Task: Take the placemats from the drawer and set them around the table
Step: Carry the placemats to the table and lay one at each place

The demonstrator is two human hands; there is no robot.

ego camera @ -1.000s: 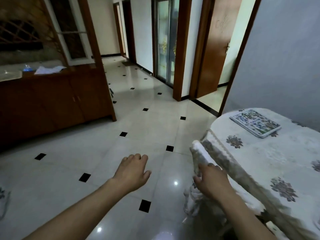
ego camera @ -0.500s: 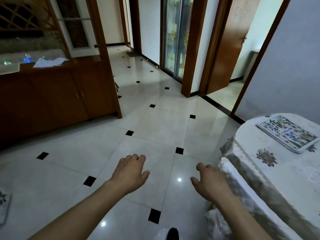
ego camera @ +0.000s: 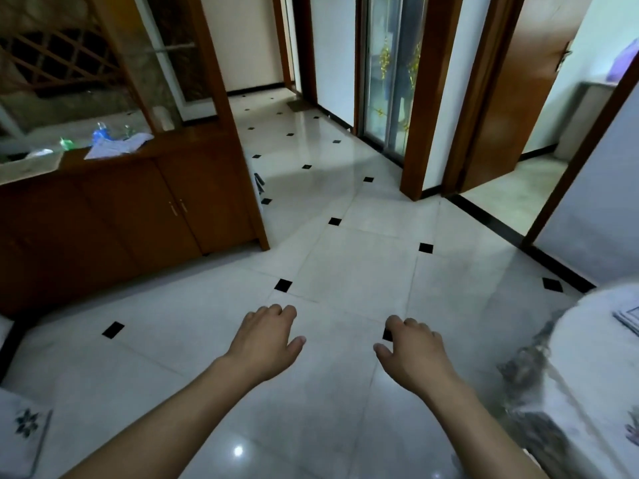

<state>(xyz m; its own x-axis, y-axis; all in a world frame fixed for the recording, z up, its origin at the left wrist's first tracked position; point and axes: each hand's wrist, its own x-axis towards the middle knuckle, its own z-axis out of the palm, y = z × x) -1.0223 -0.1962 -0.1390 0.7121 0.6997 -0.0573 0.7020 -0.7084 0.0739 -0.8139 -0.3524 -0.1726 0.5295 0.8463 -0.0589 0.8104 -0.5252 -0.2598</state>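
My left hand (ego camera: 264, 340) and my right hand (ego camera: 413, 350) hang out in front of me over the tiled floor, fingers loosely curled and apart, holding nothing. The table (ego camera: 587, 368) with its white flowered cloth fills the right edge, blurred. A placemat (ego camera: 629, 319) with a floral print lies on it at the far right, cut off by the frame edge. A brown wooden cabinet (ego camera: 145, 216) with two doors and small handles stands at the left. No drawer is in view.
White floor tiles (ego camera: 345, 264) with black diamonds stretch ahead. A glass door (ego camera: 390, 70) and an open wooden door (ego camera: 511, 91) lie beyond. Bottles and papers (ego camera: 117, 145) sit on the cabinet top. A white flowered cushion (ego camera: 24, 433) shows at the bottom left.
My right hand let go of the white chair back beside the table and now hangs free. The view has turned left, so the table and placemat have slid to the right edge.
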